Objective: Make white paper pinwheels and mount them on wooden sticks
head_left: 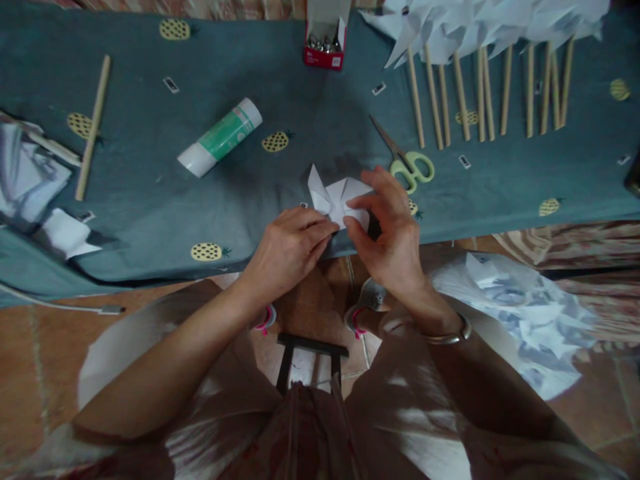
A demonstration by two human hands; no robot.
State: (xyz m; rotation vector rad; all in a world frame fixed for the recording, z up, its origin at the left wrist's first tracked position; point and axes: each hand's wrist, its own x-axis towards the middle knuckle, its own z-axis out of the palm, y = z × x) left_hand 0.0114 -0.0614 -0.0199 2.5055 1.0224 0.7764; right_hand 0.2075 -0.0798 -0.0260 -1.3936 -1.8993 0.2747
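Observation:
Between my two hands, at the table's front edge, is a white paper pinwheel (pixel 336 199) with pointed blades folded toward its centre. My left hand (pixel 300 241) pinches its lower left side, fingertips pressed together on the paper. My right hand (pixel 387 223) has thumb and index finger closed on the right part near the centre, while its other fingers curl above the right blade. Green-handled scissors (pixel 411 167) lie just beyond my right hand, blades pointing away. A white and green glue stick (pixel 220 137) lies on its side to the left.
Finished paper pinwheels on wooden sticks (pixel 480 30) are lined up at the back right. A red box of metal pins (pixel 324 53) stands at the back. A loose wooden stick (pixel 93 127) and cut paper (pixel 30 173) lie left; a bag of white paper pieces (pixel 530 313) is below right.

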